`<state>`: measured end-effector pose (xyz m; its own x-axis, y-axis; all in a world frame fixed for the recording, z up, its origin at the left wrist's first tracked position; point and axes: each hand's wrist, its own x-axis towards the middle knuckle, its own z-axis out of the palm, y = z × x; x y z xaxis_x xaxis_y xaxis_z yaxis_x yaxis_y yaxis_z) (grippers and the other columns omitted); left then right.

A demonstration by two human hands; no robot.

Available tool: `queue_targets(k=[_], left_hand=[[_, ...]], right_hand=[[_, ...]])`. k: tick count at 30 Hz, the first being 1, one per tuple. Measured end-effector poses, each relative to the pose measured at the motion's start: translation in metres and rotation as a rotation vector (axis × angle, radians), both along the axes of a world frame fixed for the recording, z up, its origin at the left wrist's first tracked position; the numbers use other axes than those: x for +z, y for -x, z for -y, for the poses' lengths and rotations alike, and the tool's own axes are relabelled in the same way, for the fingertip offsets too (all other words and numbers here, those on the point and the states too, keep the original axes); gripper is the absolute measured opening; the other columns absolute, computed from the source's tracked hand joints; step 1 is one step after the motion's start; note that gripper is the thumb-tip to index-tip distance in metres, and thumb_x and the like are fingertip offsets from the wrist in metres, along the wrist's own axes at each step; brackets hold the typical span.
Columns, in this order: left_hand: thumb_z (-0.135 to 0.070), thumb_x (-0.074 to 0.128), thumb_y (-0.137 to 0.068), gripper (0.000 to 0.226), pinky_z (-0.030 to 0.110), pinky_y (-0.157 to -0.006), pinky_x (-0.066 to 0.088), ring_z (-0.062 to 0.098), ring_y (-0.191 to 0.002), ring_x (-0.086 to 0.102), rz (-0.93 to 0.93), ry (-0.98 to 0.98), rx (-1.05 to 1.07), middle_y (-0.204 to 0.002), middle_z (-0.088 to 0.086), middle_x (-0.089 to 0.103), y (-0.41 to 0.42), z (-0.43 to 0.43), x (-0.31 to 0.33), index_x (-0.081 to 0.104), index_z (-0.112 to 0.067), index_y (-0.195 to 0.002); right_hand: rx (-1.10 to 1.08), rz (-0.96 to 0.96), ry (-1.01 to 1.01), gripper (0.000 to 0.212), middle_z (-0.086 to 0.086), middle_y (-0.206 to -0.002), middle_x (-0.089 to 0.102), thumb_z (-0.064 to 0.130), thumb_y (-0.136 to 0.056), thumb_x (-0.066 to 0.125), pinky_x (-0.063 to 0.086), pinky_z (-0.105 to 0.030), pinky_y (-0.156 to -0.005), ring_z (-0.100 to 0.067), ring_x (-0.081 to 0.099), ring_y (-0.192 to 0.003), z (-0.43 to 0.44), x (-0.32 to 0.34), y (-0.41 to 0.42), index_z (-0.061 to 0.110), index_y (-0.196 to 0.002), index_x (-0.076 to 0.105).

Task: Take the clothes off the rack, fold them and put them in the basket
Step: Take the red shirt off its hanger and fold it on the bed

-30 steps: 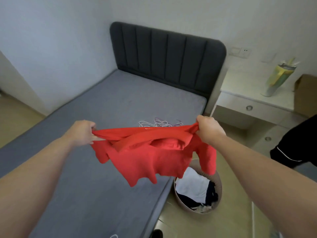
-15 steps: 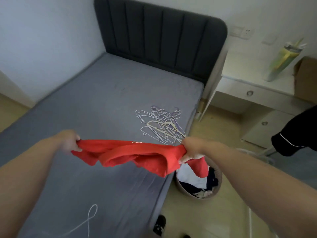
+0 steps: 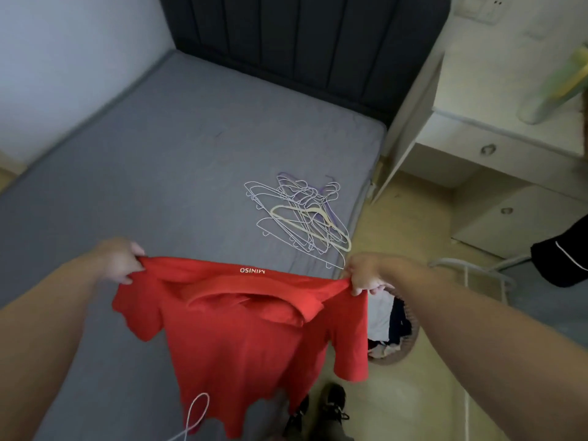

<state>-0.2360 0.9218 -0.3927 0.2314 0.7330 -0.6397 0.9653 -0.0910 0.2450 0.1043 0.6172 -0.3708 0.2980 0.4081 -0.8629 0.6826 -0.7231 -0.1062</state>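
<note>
A red polo shirt (image 3: pixel 248 342) with white lettering hangs spread out over the near edge of the grey bed (image 3: pixel 152 173). My left hand (image 3: pixel 119 261) pinches its left shoulder and my right hand (image 3: pixel 362 275) pinches its right shoulder. The shirt's body drops down toward my feet. To the right on the floor stands a round basket (image 3: pixel 409 345) with white and dark clothes inside, partly hidden behind the shirt and my right arm. A black garment (image 3: pixel 563 256) hangs at the right edge; the rack frame (image 3: pixel 471 268) shows below it.
A pile of several wire and plastic hangers (image 3: pixel 302 218) lies on the bed near its right edge. One white hanger (image 3: pixel 194 418) lies at the bed's near edge. A white nightstand (image 3: pixel 496 148) stands right of the dark headboard. My shoes (image 3: pixel 331 405) are on the floor.
The shirt was bunched between my hands; now it hangs opened out and lower. The view has tilted further down, showing my feet.
</note>
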Motion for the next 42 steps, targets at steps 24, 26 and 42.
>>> queue_targets(k=[24,26,42], left_hand=[[-0.038,0.054,-0.095,0.052,0.043,-0.105,0.041,0.032,-0.128,0.049,0.374,-0.409,-0.493,-0.141,0.009,0.050,-0.371,0.088,-0.478,0.049,-0.012,-0.139],[-0.044,0.058,-0.091,0.064,0.042,-0.105,0.041,0.031,-0.130,0.047,0.294,-0.376,-0.648,-0.148,0.006,0.043,-0.393,0.096,-0.481,0.041,-0.016,-0.146],[-0.011,0.057,-0.087,0.026,0.043,-0.080,0.048,0.037,-0.103,0.060,0.050,-0.473,-0.683,-0.115,0.013,0.059,-0.434,0.079,-0.488,0.064,-0.017,-0.112]], right_hand=[[-0.358,0.069,-0.383,0.074,-0.015,-0.141,0.045,0.027,-0.077,0.076,0.041,-0.040,-0.108,-0.037,0.041,-0.130,-0.045,-0.502,-0.176,0.037,-0.144,0.048],[-0.248,0.156,-0.512,0.051,-0.013,-0.141,0.043,0.035,-0.079,0.075,0.035,-0.040,-0.112,-0.037,0.036,-0.134,-0.049,-0.503,-0.182,0.026,-0.129,0.064],[-0.963,-0.247,-0.373,0.023,-0.008,-0.079,0.059,0.005,-0.077,0.072,0.037,-0.027,-0.050,-0.021,0.051,-0.064,0.005,-0.514,-0.197,0.016,-0.091,0.057]])
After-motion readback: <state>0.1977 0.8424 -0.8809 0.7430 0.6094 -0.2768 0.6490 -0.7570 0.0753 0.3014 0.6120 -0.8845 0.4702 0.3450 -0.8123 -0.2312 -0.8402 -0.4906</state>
